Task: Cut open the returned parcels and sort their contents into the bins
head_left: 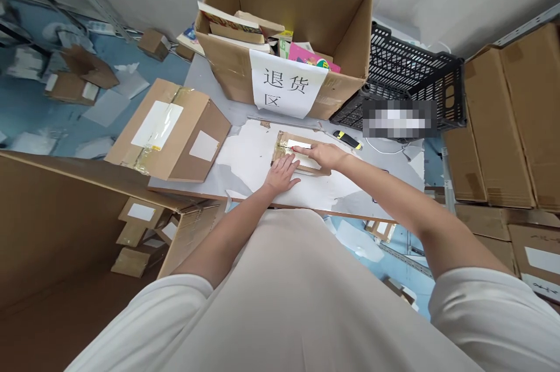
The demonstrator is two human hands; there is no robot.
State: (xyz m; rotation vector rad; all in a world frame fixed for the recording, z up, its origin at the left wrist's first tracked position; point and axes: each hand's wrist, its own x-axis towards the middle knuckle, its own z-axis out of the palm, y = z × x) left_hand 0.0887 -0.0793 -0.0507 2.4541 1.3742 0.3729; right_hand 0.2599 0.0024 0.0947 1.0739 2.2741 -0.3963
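A small flat cardboard parcel with a white label and clear tape lies on the table in front of me. My left hand rests on its near left part, fingers spread and holding nothing. From the right, my right hand reaches over the parcel. Its index finger is stretched out along the label and touches the top near the tape, with a tiny red spot at the fingertip. The other fingers of that hand are curled and partly hidden. A black and yellow box cutter lies just beyond the right hand.
A taped carton stands at left on the table. Behind is a large open box of books with a paper sign. A black plastic crate is at right. Tall cartons flank the right; a big open box stands lower left.
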